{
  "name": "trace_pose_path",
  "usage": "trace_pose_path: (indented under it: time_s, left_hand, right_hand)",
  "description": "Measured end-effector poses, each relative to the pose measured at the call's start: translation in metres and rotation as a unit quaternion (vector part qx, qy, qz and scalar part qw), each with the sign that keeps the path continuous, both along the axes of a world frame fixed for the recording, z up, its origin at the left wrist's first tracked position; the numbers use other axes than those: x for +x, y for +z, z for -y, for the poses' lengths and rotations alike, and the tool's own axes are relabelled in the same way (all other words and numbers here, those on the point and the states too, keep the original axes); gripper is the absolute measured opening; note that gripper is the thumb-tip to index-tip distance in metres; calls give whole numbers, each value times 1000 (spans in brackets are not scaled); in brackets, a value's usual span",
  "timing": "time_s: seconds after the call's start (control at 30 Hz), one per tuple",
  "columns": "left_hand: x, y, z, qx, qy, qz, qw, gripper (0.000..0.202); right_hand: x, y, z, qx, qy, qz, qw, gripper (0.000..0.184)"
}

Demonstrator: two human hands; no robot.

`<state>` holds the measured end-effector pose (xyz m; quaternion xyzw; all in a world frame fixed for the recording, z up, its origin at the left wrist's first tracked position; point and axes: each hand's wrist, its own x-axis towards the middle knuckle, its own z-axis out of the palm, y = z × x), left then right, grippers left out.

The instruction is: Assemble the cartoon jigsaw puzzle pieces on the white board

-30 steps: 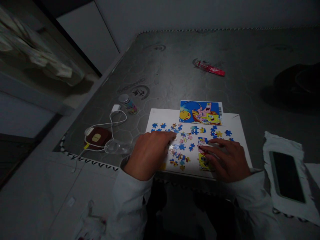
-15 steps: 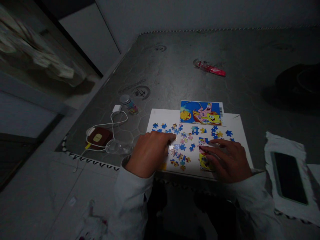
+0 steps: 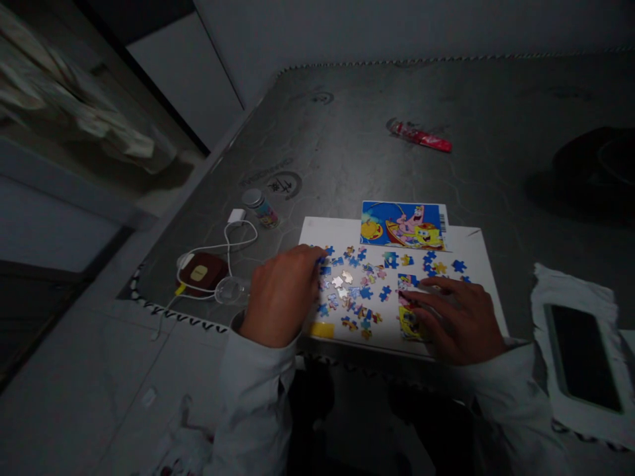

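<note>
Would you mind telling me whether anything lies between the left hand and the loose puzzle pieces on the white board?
Nothing visible does. The left hand sits at the left edge of the loose puzzle pieces, fingertips at the nearest blue ones, on the white board.

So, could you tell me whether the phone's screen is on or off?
Apparently off: the phone on the white cloth shows a dark screen.

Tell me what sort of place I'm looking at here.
Probably a dim room in a home, not a workshop: a jigsaw on a white board, laid on what looks like a bare mattress, with a phone and a charger on either side.
</note>
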<state>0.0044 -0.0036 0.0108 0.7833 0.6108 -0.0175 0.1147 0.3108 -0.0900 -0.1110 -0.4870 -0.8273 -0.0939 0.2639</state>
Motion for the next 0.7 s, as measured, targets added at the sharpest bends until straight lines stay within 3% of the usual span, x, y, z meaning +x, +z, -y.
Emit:
trace_pose_path:
  time_s: [0.3,0.7]
  left_hand:
    - [-1,-10,-3,3,41,-10,999,25]
    - [-2,-10,-4,13,72,-19,997,28]
  right_hand:
    - [0,0,-2,7,4,1,1000,28]
    - [0,0,-2,12,6,6,1000,28]
